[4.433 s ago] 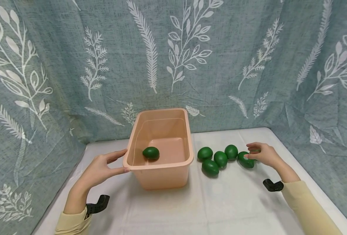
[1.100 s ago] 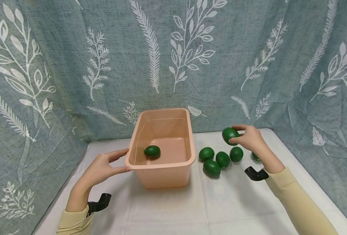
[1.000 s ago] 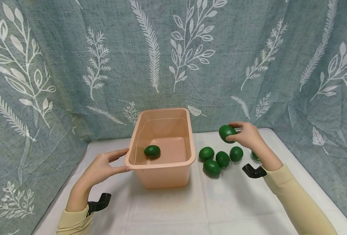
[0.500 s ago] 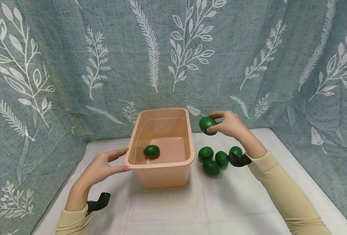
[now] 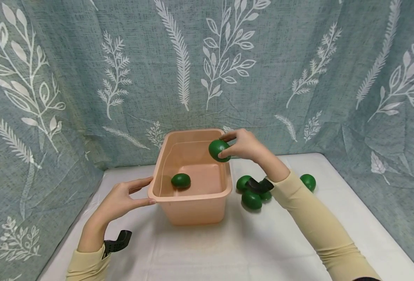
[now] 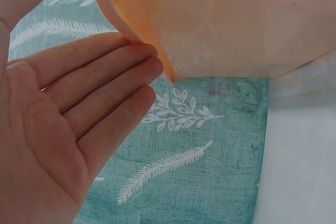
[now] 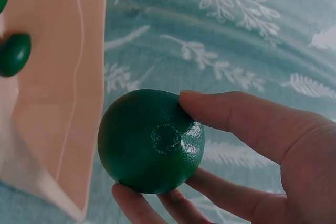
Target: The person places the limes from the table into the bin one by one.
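Observation:
My right hand (image 5: 243,146) pinches a dark green, smooth, egg-shaped fruit (image 5: 218,150) between thumb and fingertips. In the head view the fruit overlaps the right side of a peach plastic tub (image 5: 194,200), high over its rim. From the right wrist, the round end of the fruit (image 7: 152,140) shows beside the tub wall (image 7: 86,77). Inside the tub lies another green fruit (image 5: 181,180). My left hand (image 5: 121,201) touches the tub's left rim, thumb at the near corner. The left wrist view shows its fingers (image 6: 105,77) stretched straight against the tub's outside.
Right of the tub, several more green fruits (image 5: 251,200) lie clustered on the white tablecloth (image 5: 207,253), partly behind my right wrist camera (image 5: 259,185). Another fruit (image 5: 308,182) sits farther right. A blue-green leaf-patterned curtain (image 5: 140,78) hangs behind and beside the table.
My right hand has lifted a green fruit from the right of the table and carried it left over to the tub's right side. The left hand stays at the rim.

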### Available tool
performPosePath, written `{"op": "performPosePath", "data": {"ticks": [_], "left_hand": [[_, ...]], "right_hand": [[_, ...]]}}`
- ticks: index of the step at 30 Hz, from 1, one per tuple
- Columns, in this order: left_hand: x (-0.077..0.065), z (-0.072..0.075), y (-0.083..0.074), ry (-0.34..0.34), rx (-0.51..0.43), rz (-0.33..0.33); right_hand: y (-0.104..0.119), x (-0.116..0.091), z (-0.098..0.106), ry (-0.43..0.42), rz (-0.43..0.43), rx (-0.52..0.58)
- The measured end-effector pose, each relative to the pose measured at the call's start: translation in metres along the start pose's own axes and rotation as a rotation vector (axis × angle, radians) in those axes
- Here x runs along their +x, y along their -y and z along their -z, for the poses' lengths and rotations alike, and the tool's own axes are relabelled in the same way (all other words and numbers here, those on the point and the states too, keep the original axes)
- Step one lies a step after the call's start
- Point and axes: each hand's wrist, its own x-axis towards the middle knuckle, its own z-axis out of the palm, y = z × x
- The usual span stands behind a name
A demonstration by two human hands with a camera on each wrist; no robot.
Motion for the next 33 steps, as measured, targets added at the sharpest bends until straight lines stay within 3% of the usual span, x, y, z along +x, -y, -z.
{"op": "performPosePath", "data": {"ticks": [6, 12, 23, 33], "left_hand": [[0.001, 0.000, 0.000, -0.001, 0.006, 0.003], [0.002, 0.000, 0.000, -0.003, 0.005, -0.005], [0.002, 0.001, -0.001, 0.003, 0.011, -0.011], [0.003, 0.001, -0.002, 0.005, 0.024, -0.009]], "right_hand": [[0.010, 0.013, -0.016, 0.073, 0.031, 0.021], [0.002, 0.021, -0.022, 0.048, 0.025, 0.060], [-0.036, 0.002, 0.005, -0.011, 0.005, 0.145], [-0.088, -0.020, 0.032, -0.054, -0.049, 0.174]]}}
